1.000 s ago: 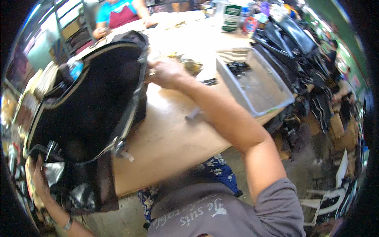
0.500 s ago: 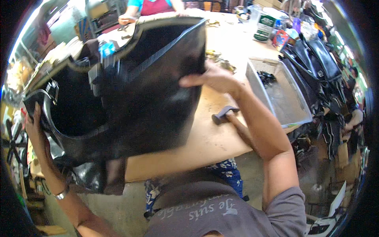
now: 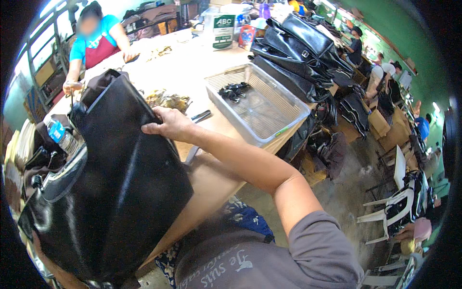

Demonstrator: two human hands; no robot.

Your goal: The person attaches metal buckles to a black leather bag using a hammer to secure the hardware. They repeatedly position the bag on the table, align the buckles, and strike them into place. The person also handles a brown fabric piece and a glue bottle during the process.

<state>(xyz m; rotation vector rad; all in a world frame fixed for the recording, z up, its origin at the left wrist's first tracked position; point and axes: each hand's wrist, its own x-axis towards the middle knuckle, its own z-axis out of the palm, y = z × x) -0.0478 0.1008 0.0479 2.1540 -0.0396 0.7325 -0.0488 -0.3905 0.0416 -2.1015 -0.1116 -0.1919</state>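
Observation:
A glossy black leather bag (image 3: 130, 178) fills the lower left, tilted over the table's near edge. My right hand (image 3: 171, 124) pinches its upper right edge, thumb on the outer face and fingers behind. The left forearm (image 3: 60, 267) shows below the bag's lower left side; the bag hides that hand's fingers. A curved, pale-lined opening (image 3: 67, 178) lies along the bag's left edge. Just beyond my right hand lies a small dark-handled tool (image 3: 201, 116) on the tabletop.
On the table (image 3: 216, 180) sits a clear plastic basket (image 3: 260, 137) holding small black pieces (image 3: 234, 91). Stacked black bags (image 3: 293, 53) lie behind it, near a white-and-green container (image 3: 222, 31). A co-worker (image 3: 98, 41) stands across the table. White chairs (image 3: 390, 212) stand at right.
The bag has swung left and lower, turning its outer face toward me. My right hand stays on its edge; the left has gone behind it. The view has turned rightward.

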